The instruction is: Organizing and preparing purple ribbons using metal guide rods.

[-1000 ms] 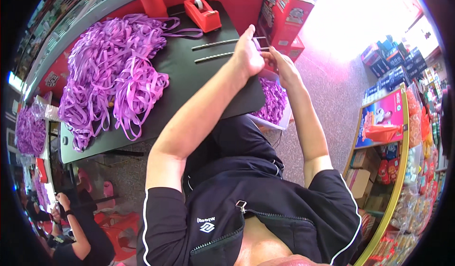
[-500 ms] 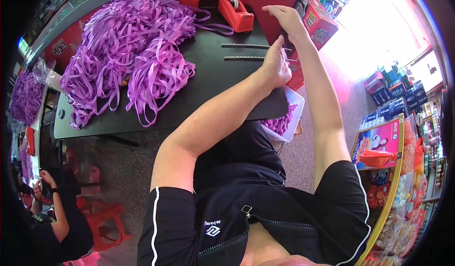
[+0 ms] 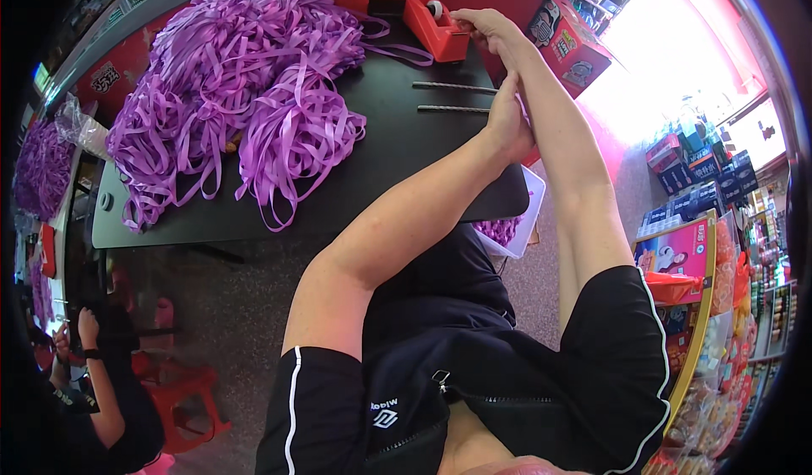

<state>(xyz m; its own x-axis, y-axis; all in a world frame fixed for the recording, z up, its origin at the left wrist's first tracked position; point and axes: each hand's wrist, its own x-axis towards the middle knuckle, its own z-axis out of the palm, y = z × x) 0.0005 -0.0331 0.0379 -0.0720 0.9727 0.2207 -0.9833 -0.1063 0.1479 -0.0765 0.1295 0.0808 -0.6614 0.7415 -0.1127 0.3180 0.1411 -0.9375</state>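
At the table's far right, my right hand (image 3: 491,27) reaches to the front end of a red tape dispenser (image 3: 436,31) with a white roll. Its fingers are stretched out and the fingertips meet the dispenser's edge; any strip of tape between them is too small to see. Just nearer, my left hand (image 3: 510,124) is up on edge beside my right forearm, its thumb pointing away from me. My right forearm hides its other fingers. Two thin twisted metal rods (image 3: 452,109) lie side by side on the black table (image 3: 381,179), their right ends hidden behind my left hand.
A large heap of purple ribbon loops (image 3: 254,77) covers the table's left half. Below its right corner stands a white bin (image 3: 534,208) with purple ribbon. A red carton (image 3: 571,43) is beyond my right arm. At left, a co-worker (image 3: 101,390) works near a red stool (image 3: 190,399).
My right hand has moved left onto the end of the tape dispenser. My left hand has shifted right and now tucks behind my right forearm. The whole view has shifted slightly.
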